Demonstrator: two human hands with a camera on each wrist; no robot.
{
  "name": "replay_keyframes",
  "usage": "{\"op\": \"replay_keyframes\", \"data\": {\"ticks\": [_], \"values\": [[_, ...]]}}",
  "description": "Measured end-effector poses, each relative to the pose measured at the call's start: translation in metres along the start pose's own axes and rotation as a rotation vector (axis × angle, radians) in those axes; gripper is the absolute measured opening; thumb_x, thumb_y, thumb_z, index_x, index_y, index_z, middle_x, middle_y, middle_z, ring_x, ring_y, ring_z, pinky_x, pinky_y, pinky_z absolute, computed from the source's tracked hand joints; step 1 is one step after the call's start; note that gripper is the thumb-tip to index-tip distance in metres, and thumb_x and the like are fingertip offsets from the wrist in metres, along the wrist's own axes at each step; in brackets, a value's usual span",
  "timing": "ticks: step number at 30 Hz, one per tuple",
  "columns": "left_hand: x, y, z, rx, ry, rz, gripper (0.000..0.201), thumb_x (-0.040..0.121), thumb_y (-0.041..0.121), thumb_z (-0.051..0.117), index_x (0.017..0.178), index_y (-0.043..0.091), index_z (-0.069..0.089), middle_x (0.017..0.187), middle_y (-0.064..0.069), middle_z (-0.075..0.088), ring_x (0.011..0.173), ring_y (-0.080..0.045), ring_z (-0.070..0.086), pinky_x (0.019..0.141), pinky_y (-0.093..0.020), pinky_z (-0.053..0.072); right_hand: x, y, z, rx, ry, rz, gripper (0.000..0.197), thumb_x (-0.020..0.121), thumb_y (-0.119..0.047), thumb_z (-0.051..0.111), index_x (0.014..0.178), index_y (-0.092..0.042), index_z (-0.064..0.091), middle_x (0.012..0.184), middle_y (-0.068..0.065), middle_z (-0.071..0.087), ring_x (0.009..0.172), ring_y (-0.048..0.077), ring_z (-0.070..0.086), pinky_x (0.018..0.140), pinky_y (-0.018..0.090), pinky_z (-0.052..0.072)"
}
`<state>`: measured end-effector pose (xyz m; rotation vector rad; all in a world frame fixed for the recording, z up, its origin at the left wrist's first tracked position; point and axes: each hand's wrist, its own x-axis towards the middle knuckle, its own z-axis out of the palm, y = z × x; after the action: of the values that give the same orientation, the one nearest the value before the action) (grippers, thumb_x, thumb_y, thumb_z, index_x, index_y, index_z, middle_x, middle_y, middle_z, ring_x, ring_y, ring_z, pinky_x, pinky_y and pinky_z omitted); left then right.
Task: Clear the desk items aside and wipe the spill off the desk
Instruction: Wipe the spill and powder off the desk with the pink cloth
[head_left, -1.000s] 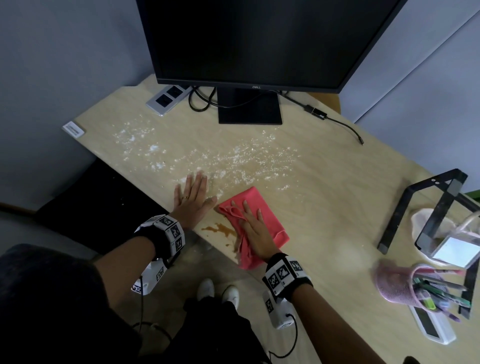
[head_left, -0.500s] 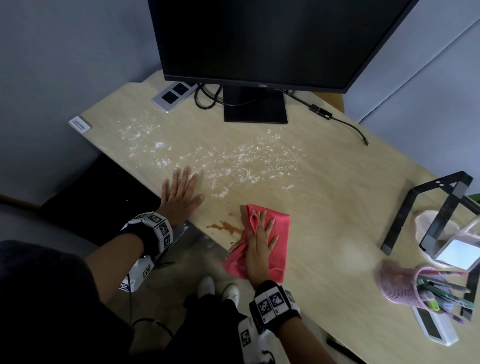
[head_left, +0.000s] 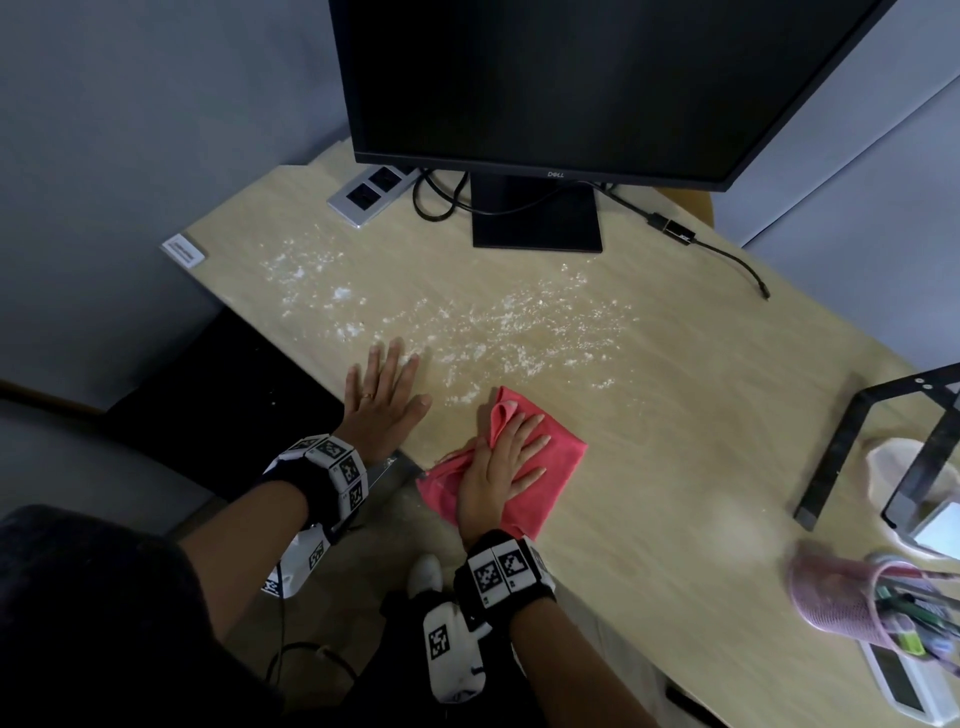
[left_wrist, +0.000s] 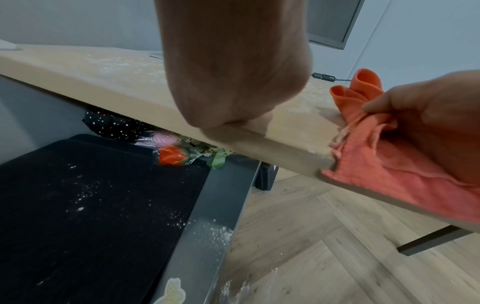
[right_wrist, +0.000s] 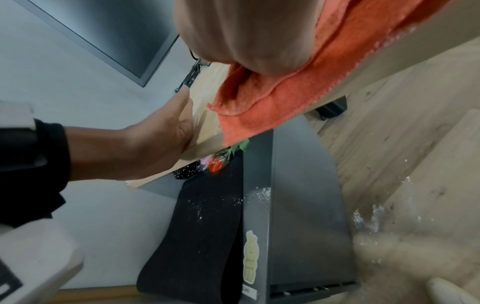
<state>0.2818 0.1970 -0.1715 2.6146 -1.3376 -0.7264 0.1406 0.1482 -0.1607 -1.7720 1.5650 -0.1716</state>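
My right hand lies flat with fingers spread on a pink-red cloth at the desk's near edge; part of the cloth hangs over that edge, also seen in the right wrist view. My left hand presses flat on the bare desk just left of the cloth, fingers straight. White powder is scattered across the desk beyond both hands, toward the monitor. The brown liquid stain seen earlier is hidden under the cloth.
A black monitor on its stand fills the back, with a socket plate and a loose cable. A black metal stand, pink pen cup and white device sit far right. Powder also lies on the floor.
My right hand slid the cloth left and forward over the brown stain, which no longer shows. My left hand stayed flat in about the same place.
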Motion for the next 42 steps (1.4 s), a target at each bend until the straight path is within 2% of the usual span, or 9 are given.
{"op": "replay_keyframes", "data": {"ticks": [5,9,11,14,19,28,32,37,42], "values": [[0.0,-0.002,-0.001,-0.002,-0.042,0.031,0.108,0.059,0.075,-0.038,0.149,0.019,-0.014,0.157,-0.006,-0.023,0.143,-0.025,-0.026,0.114,-0.047,-0.016,0.006,-0.019,0.007,0.03,0.03,0.059,0.078,0.074,-0.049,-0.001,0.148,-0.023,-0.008,0.156,-0.007,-0.017,0.144,0.015,-0.019,0.111,0.041,-0.02],[0.0,-0.002,-0.004,-0.014,-0.076,0.039,0.106,0.056,0.075,-0.039,0.143,0.017,-0.023,0.156,-0.005,-0.027,0.14,-0.024,-0.031,0.113,-0.047,-0.017,0.013,-0.031,0.007,0.216,-0.054,-0.038,0.067,0.091,-0.046,0.016,0.148,-0.021,-0.007,0.155,-0.007,-0.015,0.139,0.004,-0.021,0.109,0.02,-0.023],[0.0,-0.003,-0.004,-0.035,-0.091,0.036,0.105,0.055,0.076,-0.038,0.143,0.019,-0.024,0.155,-0.004,-0.029,0.141,-0.023,-0.031,0.113,-0.047,-0.017,0.013,-0.03,0.001,0.224,-0.075,-0.008,0.066,0.089,-0.042,0.018,0.145,-0.024,-0.01,0.157,-0.005,-0.018,0.139,0.008,-0.025,0.112,0.032,-0.022],[-0.001,-0.002,-0.007,-0.08,-0.101,0.048,0.105,0.056,0.078,-0.035,0.147,0.026,-0.021,0.153,0.001,-0.033,0.139,-0.02,-0.034,0.113,-0.045,-0.02,0.005,-0.006,-0.013,0.272,-0.131,-0.301,0.079,0.079,-0.044,0.019,0.148,-0.016,-0.008,0.156,-0.002,-0.022,0.14,0.013,-0.029,0.113,0.038,-0.024],[-0.002,-0.003,-0.01,-0.092,-0.118,0.071,0.102,0.058,0.079,-0.032,0.147,0.03,-0.022,0.151,0.003,-0.038,0.137,-0.018,-0.039,0.113,-0.044,-0.022,0.012,0.028,-0.02,-0.337,-0.126,-0.622,0.09,0.09,-0.059,0.038,0.148,-0.009,-0.011,0.155,0.006,-0.023,0.142,0.018,-0.027,0.112,0.029,-0.027],[0.0,-0.005,-0.009,-0.064,-0.131,0.06,0.099,0.059,0.077,-0.034,0.144,0.026,-0.026,0.149,0.003,-0.04,0.136,-0.019,-0.039,0.112,-0.045,-0.021,0.018,0.032,-0.01,-0.539,-0.039,-0.545,0.071,0.096,-0.051,0.019,0.149,-0.006,0.009,0.158,0.012,0.004,0.145,0.022,-0.005,0.116,0.037,-0.012],[-0.001,-0.004,-0.008,-0.06,-0.132,0.057,0.098,0.06,0.076,-0.034,0.144,0.027,-0.025,0.149,0.002,-0.04,0.137,-0.021,-0.037,0.113,-0.046,-0.02,0.024,0.048,-0.023,-0.488,-0.015,-0.508,0.069,0.097,-0.049,0.017,0.15,-0.008,0.0,0.158,0.009,-0.006,0.145,0.02,-0.013,0.117,0.042,-0.004],[-0.001,-0.004,-0.01,-0.084,-0.127,0.066,0.095,0.06,0.078,-0.032,0.144,0.032,-0.026,0.148,0.006,-0.042,0.136,-0.018,-0.04,0.112,-0.044,-0.022,0.018,0.063,-0.059,-0.345,-0.23,-0.618,0.092,0.085,-0.072,0.021,0.149,-0.015,-0.011,0.156,0.0,-0.023,0.143,0.014,-0.026,0.116,0.038,-0.017],[-0.001,-0.002,-0.011,-0.094,-0.125,0.054,0.097,0.058,0.08,-0.033,0.143,0.032,-0.027,0.145,0.008,-0.044,0.132,-0.015,-0.045,0.111,-0.043,-0.024,0.021,0.079,-0.058,-0.563,-0.207,-0.738,0.07,0.096,-0.057,0.023,0.148,-0.012,0.02,0.158,0.008,0.015,0.146,0.024,0.003,0.118,0.041,0.0]]}}
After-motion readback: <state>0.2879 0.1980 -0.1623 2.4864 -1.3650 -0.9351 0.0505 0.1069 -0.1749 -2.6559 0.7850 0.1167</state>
